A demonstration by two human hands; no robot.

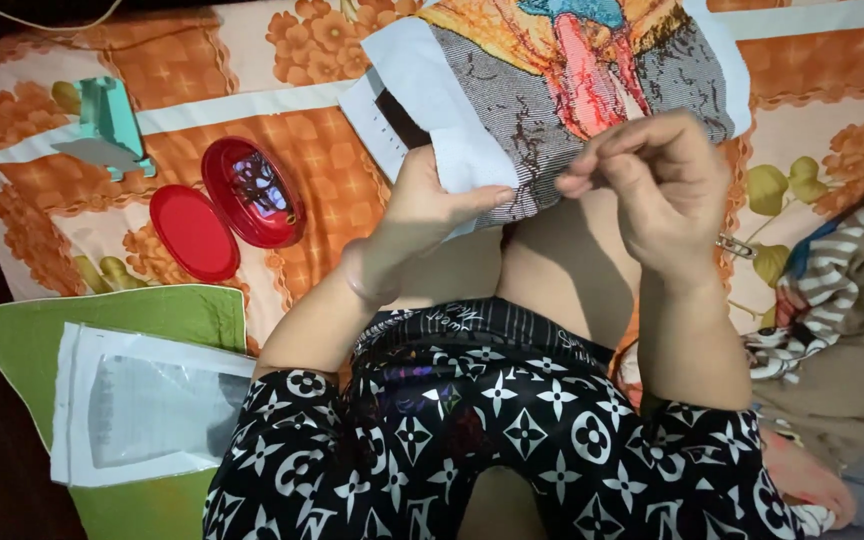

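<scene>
Needlework cloth (552,90) cut off above; right hand (657,185) hides needle.

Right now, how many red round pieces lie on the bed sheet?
2. The open red box lies left of the left hand, with small things inside. Its flat red lid lies touching it, lower left. Others may be hidden under the needlework cloth.

One package noted: a flat clear plastic sleeve with white border (147,405), rectangular, lower left of the frame, lying on a green pillow (22,335). No labels, signs or screens are visible elsewhere.
</scene>
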